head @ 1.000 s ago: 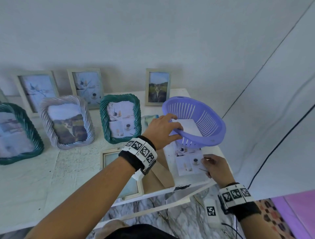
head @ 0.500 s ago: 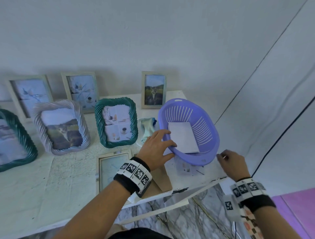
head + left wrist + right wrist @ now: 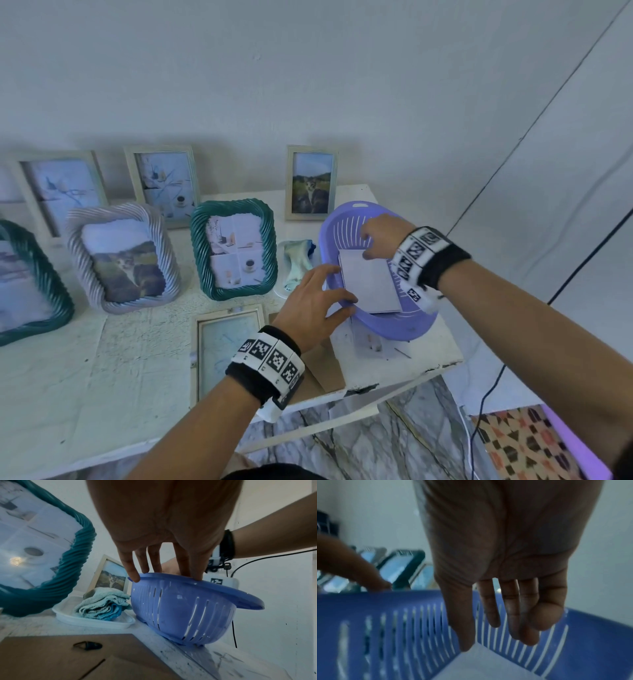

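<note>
Just in front of you, a flat frame (image 3: 226,346) and a brown backing board (image 3: 325,373) lie on the surface (image 3: 102,370). Your left hand (image 3: 313,303) rests spread on the near rim of the basket (image 3: 404,329), fingers fairly straight, gripping nothing. The basket stands at the surface's right end with a white sheet (image 3: 371,286) inside. Your right hand (image 3: 383,236) reaches in, fingers loosely bent, thumb tip touching the sheet's far corner. Left of the basket lies a folded cloth (image 3: 298,260); upright frames (image 3: 236,250) stand beyond.
</note>
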Demonstrator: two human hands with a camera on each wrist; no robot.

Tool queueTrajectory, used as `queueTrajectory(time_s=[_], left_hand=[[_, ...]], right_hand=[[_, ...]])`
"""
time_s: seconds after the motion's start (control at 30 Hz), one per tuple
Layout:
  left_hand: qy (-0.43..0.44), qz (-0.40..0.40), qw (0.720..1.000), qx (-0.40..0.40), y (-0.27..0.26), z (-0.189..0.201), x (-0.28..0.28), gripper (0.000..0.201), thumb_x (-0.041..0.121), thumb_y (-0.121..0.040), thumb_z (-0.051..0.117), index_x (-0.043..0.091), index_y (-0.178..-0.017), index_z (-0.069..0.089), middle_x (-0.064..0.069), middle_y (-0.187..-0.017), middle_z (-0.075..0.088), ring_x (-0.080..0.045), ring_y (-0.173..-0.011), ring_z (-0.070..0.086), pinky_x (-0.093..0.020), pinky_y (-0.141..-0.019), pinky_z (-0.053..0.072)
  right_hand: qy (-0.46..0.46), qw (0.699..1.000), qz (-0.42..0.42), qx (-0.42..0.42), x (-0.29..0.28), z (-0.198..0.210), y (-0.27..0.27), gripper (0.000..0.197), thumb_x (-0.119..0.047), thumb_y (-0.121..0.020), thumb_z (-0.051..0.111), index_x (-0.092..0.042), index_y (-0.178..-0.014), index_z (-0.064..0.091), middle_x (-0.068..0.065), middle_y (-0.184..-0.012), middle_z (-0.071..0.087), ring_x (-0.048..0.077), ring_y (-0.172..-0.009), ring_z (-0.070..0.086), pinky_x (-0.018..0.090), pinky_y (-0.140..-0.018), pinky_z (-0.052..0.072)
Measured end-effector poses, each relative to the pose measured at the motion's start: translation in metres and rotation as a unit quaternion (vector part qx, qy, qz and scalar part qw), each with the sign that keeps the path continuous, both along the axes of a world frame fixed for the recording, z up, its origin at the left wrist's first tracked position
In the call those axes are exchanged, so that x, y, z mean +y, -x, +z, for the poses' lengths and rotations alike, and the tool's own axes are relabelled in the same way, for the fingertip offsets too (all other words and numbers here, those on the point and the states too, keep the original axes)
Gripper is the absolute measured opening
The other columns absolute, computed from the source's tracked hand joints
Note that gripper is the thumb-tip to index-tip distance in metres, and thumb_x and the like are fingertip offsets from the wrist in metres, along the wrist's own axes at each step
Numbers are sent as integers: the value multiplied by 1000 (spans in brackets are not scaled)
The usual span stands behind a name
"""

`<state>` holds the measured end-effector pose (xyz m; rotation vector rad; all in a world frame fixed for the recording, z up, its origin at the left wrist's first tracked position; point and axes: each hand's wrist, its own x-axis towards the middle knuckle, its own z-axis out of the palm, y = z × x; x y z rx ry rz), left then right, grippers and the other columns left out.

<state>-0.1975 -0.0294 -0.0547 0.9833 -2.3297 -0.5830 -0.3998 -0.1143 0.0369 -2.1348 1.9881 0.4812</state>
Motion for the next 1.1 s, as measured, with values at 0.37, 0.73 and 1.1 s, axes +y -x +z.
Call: queueTrajectory(time_s=[0.37, 0.73, 1.1], left_hand=[[-1, 5, 1000, 2, 0, 7, 2, 19, 38, -91, 62, 28, -103, 72, -8, -139, 45, -26, -133, 38, -39, -100, 41], [-40, 28, 998, 37, -6, 17, 1, 32, 36, -91, 62, 25, -122, 63, -4, -143, 42, -21, -131, 42, -36, -100, 42], [-222, 127, 920, 298, -45, 71, -6, 28, 20, -91, 65, 16, -119, 61, 3, -103, 69, 1, -89, 65, -14, -76, 49]], right_hand=[[-45, 993, -12, 111, -26, -56, -5, 67, -36, -67, 84, -20, -125, 54, 12, -128, 50, 34, -115, 53, 41, -90, 48], [48, 998, -31, -24, -21, -4, -5, 25, -3, -89, 48, -17, -107, 60, 8, -111, 61, 29, -96, 59, 32, -74, 45], [200, 918, 46, -340, 42, 100, -47, 23, -5, -92, 50, -20, -99, 67, -17, -85, 60, -11, -61, 54, 6, -54, 34]])
